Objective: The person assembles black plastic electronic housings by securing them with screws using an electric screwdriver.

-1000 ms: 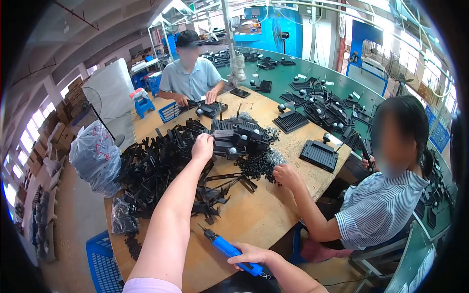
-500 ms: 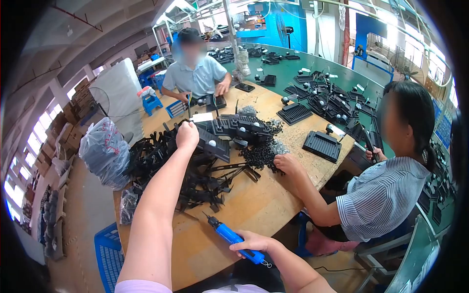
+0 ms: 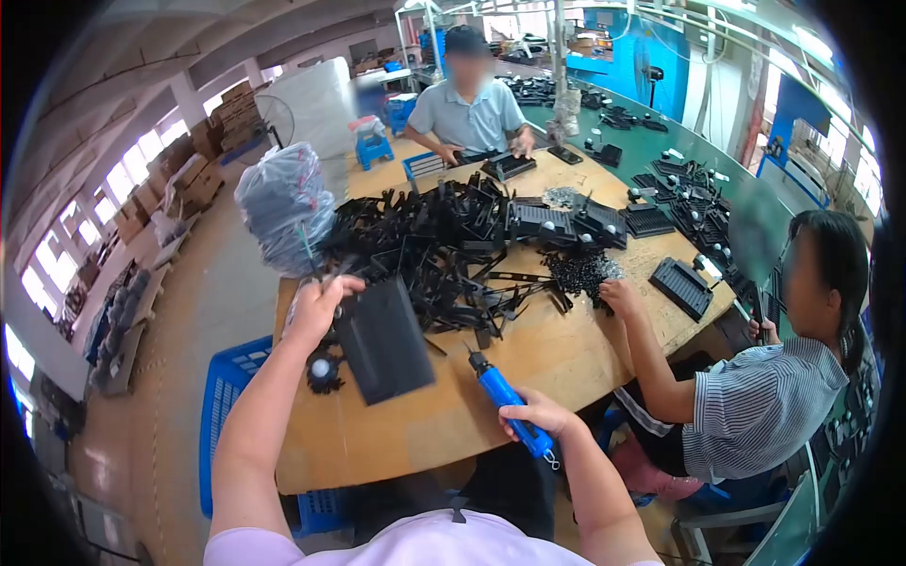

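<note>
A factory assembly floor: workers sit around a wooden table heaped with black plastic parts, cartons stacked behind.

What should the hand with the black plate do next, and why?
Probably lay the black plate flat on the bare wooden table in front. The left hand holds it tilted in the air, and the right hand holds the blue screwdriver close by, so resting it would steady it.

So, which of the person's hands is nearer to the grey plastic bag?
Left. The left hand, holding a black panel, is close to the bag; the right hand, gripping the blue screwdriver, is farther right.
</note>
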A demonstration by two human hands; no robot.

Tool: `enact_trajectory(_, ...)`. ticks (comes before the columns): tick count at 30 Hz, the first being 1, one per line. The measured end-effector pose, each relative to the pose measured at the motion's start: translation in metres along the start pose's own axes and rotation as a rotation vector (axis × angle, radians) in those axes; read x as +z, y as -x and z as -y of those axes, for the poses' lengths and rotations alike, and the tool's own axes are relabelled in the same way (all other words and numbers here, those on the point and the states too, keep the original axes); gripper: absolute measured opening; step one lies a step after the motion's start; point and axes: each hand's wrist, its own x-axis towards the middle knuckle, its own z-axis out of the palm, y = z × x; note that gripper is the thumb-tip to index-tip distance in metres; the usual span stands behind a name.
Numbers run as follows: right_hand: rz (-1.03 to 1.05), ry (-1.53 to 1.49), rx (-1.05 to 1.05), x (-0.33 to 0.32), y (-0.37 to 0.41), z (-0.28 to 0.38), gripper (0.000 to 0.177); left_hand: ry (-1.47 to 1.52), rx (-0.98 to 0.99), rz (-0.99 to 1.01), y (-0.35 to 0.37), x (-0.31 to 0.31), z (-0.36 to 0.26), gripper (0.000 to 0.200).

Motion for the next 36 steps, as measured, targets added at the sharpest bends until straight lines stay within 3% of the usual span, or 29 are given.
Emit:
enact_trajectory(3, -0.001, 0.008, 0.010, -0.001, -0.002, -0.001, 0.053, -0.212, -0.031, 0.318, 0.045, -0.020, 0.009, 0.039)
enact_trajectory(7, 0.001, 0.026, 0.029, 0.000, -0.001, 0.002, 0.063, -0.094, -0.185, 0.625, 0.073, 0.018, 0.047, 0.044)
enact_trajectory(9, -0.018, 0.023, 0.010, 0.000, -0.002, 0.002, 0.063, -0.059, -0.281, 0.672, 0.077, 0.051, 0.042, 0.043)
enact_trajectory(13, -0.055, 0.009, 0.012, 0.007, 0.004, 0.001, 0.061, -0.305, -0.072, 0.538, 0.085, 0.121, 0.028, 0.023)
enact_trajectory(15, -0.059, 0.016, 0.011, 0.007, 0.003, 0.004, 0.061, -0.379, 0.042, 0.329, 0.097, 0.157, 0.016, 0.015)
enact_trajectory(16, -0.066, 0.012, 0.008, 0.006, 0.001, 0.004, 0.062, -0.417, 0.117, 0.243, 0.106, 0.178, 0.026, 0.021)
enact_trajectory(17, -0.071, 0.005, 0.011, 0.006, 0.002, 0.002, 0.062, -0.460, 0.083, 0.095, 0.123, 0.189, 0.021, 0.042)
enact_trajectory(19, -0.071, -0.005, 0.023, 0.007, 0.002, 0.002, 0.062, -0.605, 0.133, -0.061, 0.160, 0.185, -0.022, 0.068)
enact_trajectory(22, -0.064, -0.004, 0.017, 0.010, 0.002, 0.009, 0.063, -0.643, 0.040, 0.054, 0.208, 0.182, -0.024, 0.083)
enact_trajectory(36, -0.073, -0.042, 0.025, 0.009, 0.010, 0.006, 0.067, -0.510, 0.417, 0.345, 0.189, 0.149, 0.028, 0.061)
